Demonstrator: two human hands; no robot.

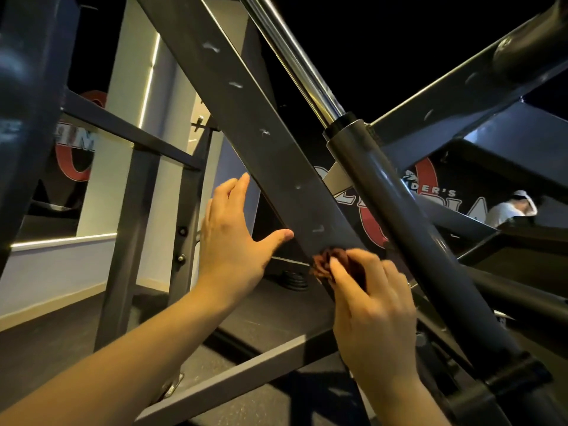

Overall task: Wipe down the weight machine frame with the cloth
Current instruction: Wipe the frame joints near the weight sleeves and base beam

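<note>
Running upper-left to lower-right, frame beam point(246, 118) meets cloth point(325, 264) in right hand point(368, 309).

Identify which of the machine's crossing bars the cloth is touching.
The flat grey beam with pale smudges; the right hand holds the cloth against it, not the round tube beside it.

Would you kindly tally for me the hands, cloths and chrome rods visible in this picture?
Hands: 2, the left hand and the right hand
Cloths: 1, the cloth bunched in the right hand
Chrome rods: 1, the chrome rod
Total: 4
</note>
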